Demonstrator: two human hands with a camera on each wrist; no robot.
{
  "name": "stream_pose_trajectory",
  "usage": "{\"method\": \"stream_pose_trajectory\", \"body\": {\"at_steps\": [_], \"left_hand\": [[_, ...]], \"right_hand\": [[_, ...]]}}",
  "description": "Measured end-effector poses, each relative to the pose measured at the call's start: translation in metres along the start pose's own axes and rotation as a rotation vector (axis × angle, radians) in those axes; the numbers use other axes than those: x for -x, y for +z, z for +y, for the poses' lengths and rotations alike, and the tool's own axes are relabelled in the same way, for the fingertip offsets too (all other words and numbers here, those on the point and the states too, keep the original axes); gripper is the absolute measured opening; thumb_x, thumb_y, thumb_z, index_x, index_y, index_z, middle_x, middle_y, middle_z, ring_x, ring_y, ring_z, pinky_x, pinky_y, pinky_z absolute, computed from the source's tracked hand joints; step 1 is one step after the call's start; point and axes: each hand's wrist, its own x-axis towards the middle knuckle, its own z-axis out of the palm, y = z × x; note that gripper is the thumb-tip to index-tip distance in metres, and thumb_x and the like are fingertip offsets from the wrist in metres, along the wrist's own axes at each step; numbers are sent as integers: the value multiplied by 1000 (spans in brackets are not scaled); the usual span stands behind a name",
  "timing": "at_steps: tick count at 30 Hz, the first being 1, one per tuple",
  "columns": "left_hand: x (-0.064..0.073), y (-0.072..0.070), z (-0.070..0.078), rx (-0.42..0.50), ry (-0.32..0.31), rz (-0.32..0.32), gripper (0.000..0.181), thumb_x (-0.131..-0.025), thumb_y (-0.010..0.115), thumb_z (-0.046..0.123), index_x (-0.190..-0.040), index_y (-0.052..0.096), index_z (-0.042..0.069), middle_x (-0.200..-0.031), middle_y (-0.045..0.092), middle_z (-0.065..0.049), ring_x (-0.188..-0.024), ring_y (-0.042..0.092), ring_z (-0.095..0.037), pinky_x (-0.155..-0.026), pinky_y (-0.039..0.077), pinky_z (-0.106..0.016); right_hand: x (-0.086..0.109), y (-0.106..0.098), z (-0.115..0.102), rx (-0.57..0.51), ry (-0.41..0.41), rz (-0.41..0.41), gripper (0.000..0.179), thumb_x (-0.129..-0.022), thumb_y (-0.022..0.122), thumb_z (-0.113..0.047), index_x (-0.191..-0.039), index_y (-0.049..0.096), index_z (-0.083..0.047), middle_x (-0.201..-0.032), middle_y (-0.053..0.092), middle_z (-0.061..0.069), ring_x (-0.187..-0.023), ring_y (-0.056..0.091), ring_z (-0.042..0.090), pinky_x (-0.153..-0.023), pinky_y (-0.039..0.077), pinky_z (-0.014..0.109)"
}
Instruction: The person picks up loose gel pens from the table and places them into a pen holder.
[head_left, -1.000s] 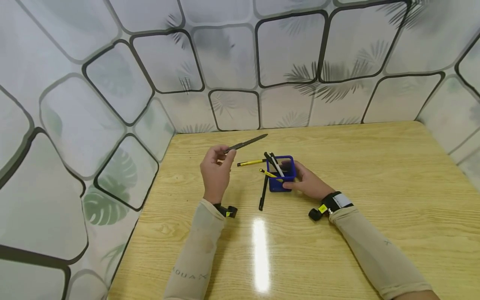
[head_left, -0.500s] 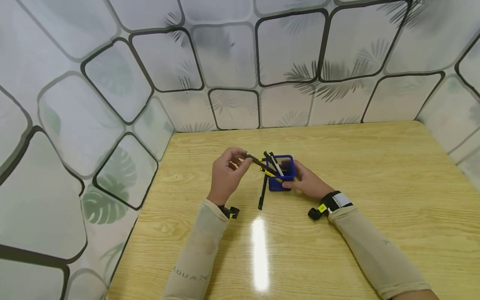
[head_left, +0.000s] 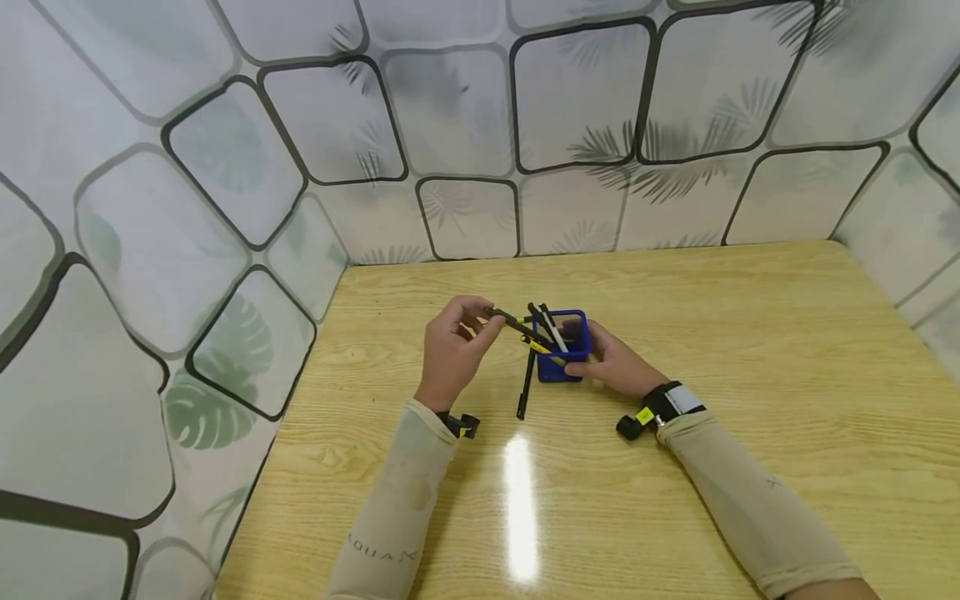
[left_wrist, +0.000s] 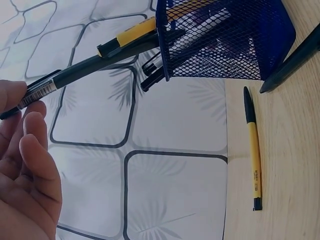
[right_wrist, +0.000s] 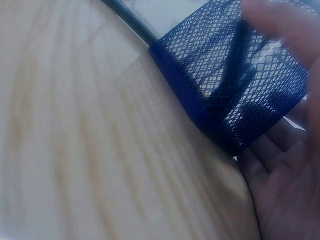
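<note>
My left hand (head_left: 453, 348) pinches a dark pen (left_wrist: 75, 71) by its labelled end, between thumb and fingers. The pen slants down to the right, its far end at the mouth of a blue mesh pen holder (head_left: 559, 370). My right hand (head_left: 621, 365) grips that holder from the right, thumb at the front and fingers partly hidden behind. Inside the holder lean several pens, among them a yellow one (left_wrist: 131, 36) and a white-barrelled one (head_left: 557, 335).
A black pen (head_left: 526, 390) lies on the wooden table (head_left: 645, 508) in front of the holder's left side. Beyond it, a yellow pen with a black end (left_wrist: 254, 162) lies on the tabletop. Patterned walls (head_left: 465, 108) rise at the back and sides.
Over the past second my left hand moved right and turned the pen from pointing away to pointing down at the holder. Since half a second ago both hands look still.
</note>
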Motion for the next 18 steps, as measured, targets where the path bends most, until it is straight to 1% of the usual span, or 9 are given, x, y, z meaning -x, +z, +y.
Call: {"method": "stream_pose_trajectory", "body": {"at_steps": [4, 11, 14, 18], "left_hand": [[0, 0, 1, 3, 3, 1, 24, -97, 76, 20, -113, 69, 3, -97, 73, -5, -76, 64, -15, -62, 53, -26], [0, 1, 2, 8, -3, 1, 22, -97, 76, 21, -112, 70, 6, -97, 73, -3, -76, 65, -15, -62, 54, -27], [0, 1, 3, 10, -2, -3, 25, -96, 77, 20, -112, 69, 4, -97, 73, -3, -75, 65, -16, -62, 54, -26], [0, 1, 4, 9, -3, -10, 26, -96, 77, 20, -113, 69, 3, -97, 73, -4, -76, 65, -16, -63, 54, -27]], "right_hand": [[1, 0, -1, 0, 3, 1, 77, -94, 79, -26, -158, 35, -21, -158, 42, 11, -149, 35, 33, -122, 23, 59], [0, 0, -2, -1, -5, 4, 77, -94, 79, -25, -157, 36, -21, -158, 42, 10, -149, 35, 32, -123, 21, 57], [0, 0, -2, 1, -5, 5, 77, -94, 79, -25, -157, 36, -21, -158, 42, 10, -150, 35, 32, -123, 21, 58], [0, 0, -3, 8, -5, 8, 78, -94, 80, -26, -158, 36, -20, -159, 41, 10, -150, 34, 32, -123, 20, 58]]}}
